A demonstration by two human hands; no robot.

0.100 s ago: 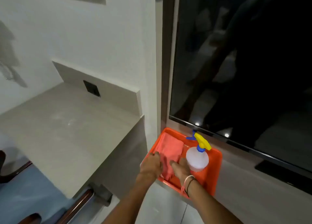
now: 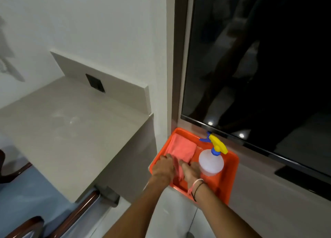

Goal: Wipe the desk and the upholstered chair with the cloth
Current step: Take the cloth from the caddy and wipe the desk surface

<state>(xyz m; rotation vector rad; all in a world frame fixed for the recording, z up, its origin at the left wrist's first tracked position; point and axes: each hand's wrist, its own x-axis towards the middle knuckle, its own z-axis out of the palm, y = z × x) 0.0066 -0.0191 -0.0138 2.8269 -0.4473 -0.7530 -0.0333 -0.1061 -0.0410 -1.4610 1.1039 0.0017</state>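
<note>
A folded pink cloth (image 2: 181,148) lies in an orange tray (image 2: 231,175) on a ledge below the television. My left hand (image 2: 165,166) and my right hand (image 2: 190,169) rest side by side on the cloth's near edge, fingers curled into its folds. The beige desk (image 2: 62,133) stands to the left, with faint smears on its top. Dark wooden arms of the chair (image 2: 78,209) with blue upholstery show at the lower left.
A clear spray bottle (image 2: 211,161) with a yellow and blue trigger stands in the tray just right of my right hand. A large black television (image 2: 259,67) hangs above. A black wall socket (image 2: 95,82) sits in the desk's back panel.
</note>
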